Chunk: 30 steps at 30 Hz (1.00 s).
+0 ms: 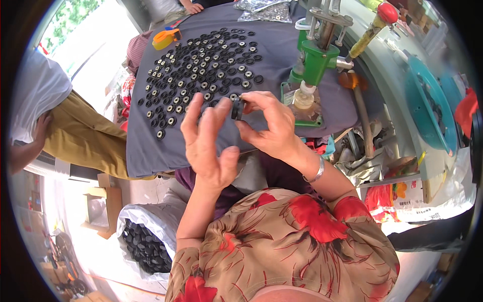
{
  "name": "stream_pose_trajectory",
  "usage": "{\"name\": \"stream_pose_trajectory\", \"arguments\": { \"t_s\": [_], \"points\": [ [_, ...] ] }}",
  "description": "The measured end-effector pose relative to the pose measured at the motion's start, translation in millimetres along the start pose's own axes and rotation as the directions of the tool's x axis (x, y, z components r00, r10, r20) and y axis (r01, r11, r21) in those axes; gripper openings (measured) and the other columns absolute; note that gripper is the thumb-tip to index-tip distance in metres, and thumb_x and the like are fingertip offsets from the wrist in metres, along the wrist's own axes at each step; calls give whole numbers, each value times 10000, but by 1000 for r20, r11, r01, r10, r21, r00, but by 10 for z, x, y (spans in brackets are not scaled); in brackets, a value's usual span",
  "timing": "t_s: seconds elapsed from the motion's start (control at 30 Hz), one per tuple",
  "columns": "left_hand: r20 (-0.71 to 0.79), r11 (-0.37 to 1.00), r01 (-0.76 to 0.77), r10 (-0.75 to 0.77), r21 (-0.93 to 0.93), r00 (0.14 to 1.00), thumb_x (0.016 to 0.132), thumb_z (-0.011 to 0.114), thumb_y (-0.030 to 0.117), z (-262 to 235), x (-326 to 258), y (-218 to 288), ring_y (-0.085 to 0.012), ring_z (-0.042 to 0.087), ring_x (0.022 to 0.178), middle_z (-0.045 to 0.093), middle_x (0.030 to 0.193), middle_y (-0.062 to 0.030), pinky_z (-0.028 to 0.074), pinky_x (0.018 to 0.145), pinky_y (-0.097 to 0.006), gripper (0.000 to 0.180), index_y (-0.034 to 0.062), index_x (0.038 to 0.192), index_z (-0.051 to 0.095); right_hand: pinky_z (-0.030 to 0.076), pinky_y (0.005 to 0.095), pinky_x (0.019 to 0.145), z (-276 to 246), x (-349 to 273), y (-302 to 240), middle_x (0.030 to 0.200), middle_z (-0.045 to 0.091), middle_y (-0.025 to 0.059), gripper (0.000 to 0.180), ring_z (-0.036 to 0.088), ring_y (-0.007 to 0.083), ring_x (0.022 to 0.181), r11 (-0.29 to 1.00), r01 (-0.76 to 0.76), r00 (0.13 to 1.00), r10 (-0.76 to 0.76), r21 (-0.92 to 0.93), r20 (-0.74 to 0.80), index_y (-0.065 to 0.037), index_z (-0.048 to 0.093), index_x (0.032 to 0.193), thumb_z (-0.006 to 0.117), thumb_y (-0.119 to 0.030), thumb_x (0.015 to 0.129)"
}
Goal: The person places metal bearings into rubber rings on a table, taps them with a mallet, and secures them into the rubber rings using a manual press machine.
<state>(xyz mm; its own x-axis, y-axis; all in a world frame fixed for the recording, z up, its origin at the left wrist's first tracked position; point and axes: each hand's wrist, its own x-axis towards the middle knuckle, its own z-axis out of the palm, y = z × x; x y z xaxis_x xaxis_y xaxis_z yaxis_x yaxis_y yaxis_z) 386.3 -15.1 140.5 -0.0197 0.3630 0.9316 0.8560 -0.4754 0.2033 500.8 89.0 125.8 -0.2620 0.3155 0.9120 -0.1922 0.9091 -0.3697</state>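
Between the thumb and fingers of my right hand (269,121) is a small black wheel (237,108), held on edge above the near part of the table. Just left of it, my left hand (209,143) is raised with fingers apart and nothing in it. Beyond both hands, many black wheels (198,75), several with pale metal centres, lie spread over the grey cloth (151,156). To the right of my right hand stands a green hand press (319,63) with a red-knobbed lever (386,14). A small clear bottle with a white top (304,96) sits at its base.
An orange tape roll (163,39) and clear bags of small metal parts (266,12) lie on the far table. A mallet (362,113) leans right of the press, near a teal basket (430,103). Down left is a sack of black pieces (146,246); a person (75,121) stands left.
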Motion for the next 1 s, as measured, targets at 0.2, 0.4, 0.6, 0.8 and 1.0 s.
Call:
{"name": "stream_pose_trajectory", "arguments": {
  "t_s": [0.2,0.4,0.6,0.8,1.0],
  "points": [
    [48,996,-43,47,-84,998,884,523,241,-147,-168,70,-201,575,662,511,607,-9,448,775,-411,354,-33,1086,617,531,317,627,-66,65,44,950,615,123,548,629,224,709,993,59,996,-65,-105,-57,-14,534,1146,756,6,646],
    [-263,994,-72,92,86,961,899,546,303,80,-29,43,-291,615,857,618,755,-69,449,881,-462,465,-71,1175,566,535,328,632,-47,16,-3,948,620,128,541,634,240,721,994,49,998,-51,-101,-19,-10,531,1138,759,2,648],
    [-55,1000,11,-11,-1,998,892,512,198,-97,-84,119,-154,545,628,458,559,13,440,853,-435,352,-63,1114,594,534,333,649,-128,-14,55,942,622,125,618,637,245,727,993,21,996,-31,-115,-82,0,489,1197,764,2,644],
    [-115,978,187,-197,-95,974,856,588,146,-116,-90,37,-184,596,665,582,726,-74,492,740,-354,425,-59,1225,538,537,341,653,63,37,43,980,631,133,648,648,262,756,994,95,995,-97,-48,-38,-4,481,1224,775,-13,647],
    [37,906,401,-399,-137,916,840,616,109,-143,-95,10,-308,636,844,630,929,-163,504,710,-361,383,15,1207,561,513,386,804,193,-74,-83,1073,644,157,512,632,308,947,999,-11,972,19,-33,236,2,593,1155,783,-264,761]
  ]
}}
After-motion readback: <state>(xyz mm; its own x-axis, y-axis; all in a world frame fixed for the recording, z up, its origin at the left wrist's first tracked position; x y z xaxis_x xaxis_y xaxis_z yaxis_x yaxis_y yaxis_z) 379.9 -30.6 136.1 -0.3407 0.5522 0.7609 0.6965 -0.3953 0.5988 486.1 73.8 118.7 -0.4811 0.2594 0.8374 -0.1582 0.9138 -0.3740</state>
